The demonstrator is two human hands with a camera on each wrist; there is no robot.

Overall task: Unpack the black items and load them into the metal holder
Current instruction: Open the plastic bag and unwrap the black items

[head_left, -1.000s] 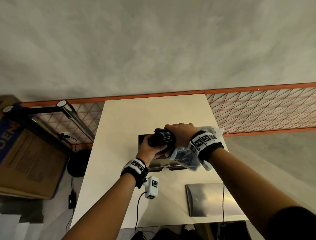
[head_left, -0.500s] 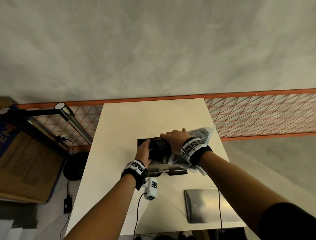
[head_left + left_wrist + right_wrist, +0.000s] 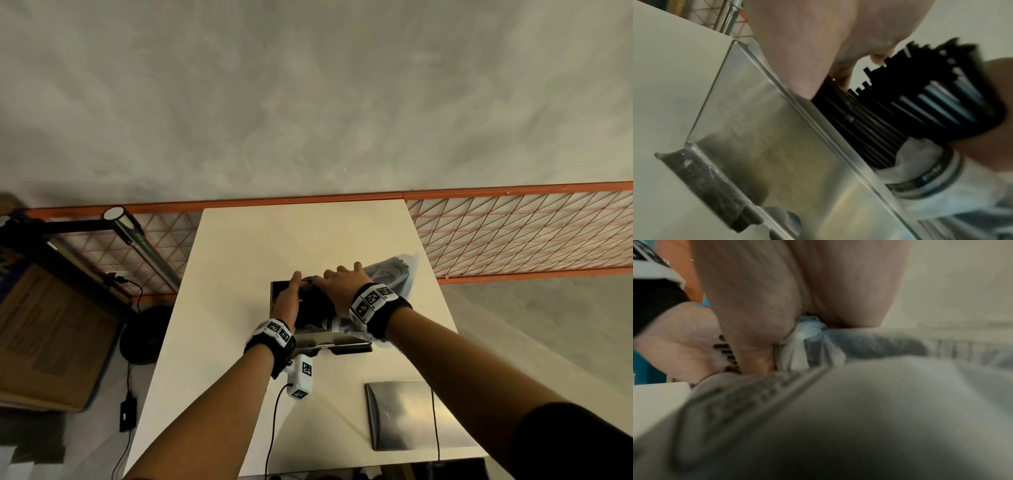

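Observation:
A bundle of black straws lies down in the open metal holder at mid table. My left hand cups the bundle's left side, thumb up at the far end. In the left wrist view that left hand reaches past the holder wall onto the straws. Over the bundle's right part lies my right hand, and a clear plastic bag with more straws trails out beyond it. In the blurred right wrist view the right hand pinches a gather of the bag.
A flat metal lid lies near the table's front right corner. A white tagged device with a cable sits below my left wrist. Orange mesh fencing runs behind the table, and a cardboard box stands on the floor at left.
Both hands have come down and forward with the straw bundle, from above the holder into it. The bag has followed along on the right.

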